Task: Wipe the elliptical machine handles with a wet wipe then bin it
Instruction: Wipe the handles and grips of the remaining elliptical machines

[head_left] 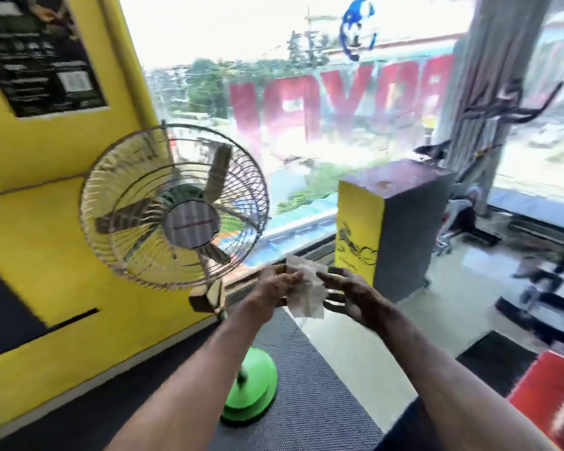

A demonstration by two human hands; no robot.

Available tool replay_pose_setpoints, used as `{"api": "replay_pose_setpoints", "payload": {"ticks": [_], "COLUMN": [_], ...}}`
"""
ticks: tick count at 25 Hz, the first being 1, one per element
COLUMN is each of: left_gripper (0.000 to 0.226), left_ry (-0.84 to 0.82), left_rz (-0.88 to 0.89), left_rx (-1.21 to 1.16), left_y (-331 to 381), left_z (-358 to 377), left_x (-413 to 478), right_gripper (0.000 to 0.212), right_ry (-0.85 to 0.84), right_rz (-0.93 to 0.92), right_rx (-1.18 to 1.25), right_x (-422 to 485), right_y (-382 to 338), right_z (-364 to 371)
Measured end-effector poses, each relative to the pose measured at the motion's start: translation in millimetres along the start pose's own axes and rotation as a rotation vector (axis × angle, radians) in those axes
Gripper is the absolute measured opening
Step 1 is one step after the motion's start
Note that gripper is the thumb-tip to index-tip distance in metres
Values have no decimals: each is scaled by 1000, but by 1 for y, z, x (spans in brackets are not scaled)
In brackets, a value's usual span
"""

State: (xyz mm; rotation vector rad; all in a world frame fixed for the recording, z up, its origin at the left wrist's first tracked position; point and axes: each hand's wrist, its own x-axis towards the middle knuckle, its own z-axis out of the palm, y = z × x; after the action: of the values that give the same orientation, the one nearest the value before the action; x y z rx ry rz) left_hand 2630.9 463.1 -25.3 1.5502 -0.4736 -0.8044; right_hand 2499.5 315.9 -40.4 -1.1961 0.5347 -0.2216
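Note:
A crumpled white wet wipe [308,288] hangs between my two hands in front of me. My left hand [275,288] grips its left side with curled fingers. My right hand [349,292] is at the wipe's right edge with its fingers extended toward it; whether they pinch the wipe I cannot tell. Black curved handles of an exercise machine [508,102] show at the far right by the window, well away from both hands. The picture is blurred by motion. No bin shows.
A standing fan [173,209] on a green base [251,382] stands close on the left before a yellow wall [46,255]. A yellow-and-grey box [394,222] sits ahead by the window. Gym gear [541,281] crowds the right; a red mat [554,395] lies near right.

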Motion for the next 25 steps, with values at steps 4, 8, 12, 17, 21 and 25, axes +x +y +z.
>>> {"api": "replay_pose_setpoints", "payload": {"ticks": [4,8,12,17,21,25], "left_gripper": [5,6,12,33,51,43], "left_ry": [-185,-327,-408,-573,-676,-872], "left_rz": [27,28,39,92,165,308], "left_rx": [-9,-57,-21,-6,50,199], "left_y": [21,46,78,101,123,148], "left_z": [36,72,122,197,263,365], "left_x": [93,187,256,324,366,425], "right_gripper": [35,47,47,58,36,28], "right_ry": [215,426,567,815,979,1186], "right_rz": [-116,-240,-318,-434,-431,-435], "right_rx": [100,269,310,203,35,-120], "right_x": [47,93,119,130,140,151], "right_y": [-28,-60,-91,-135,-159,-197], "right_z": [-51,-94,-124,-177,-235,-327]}}
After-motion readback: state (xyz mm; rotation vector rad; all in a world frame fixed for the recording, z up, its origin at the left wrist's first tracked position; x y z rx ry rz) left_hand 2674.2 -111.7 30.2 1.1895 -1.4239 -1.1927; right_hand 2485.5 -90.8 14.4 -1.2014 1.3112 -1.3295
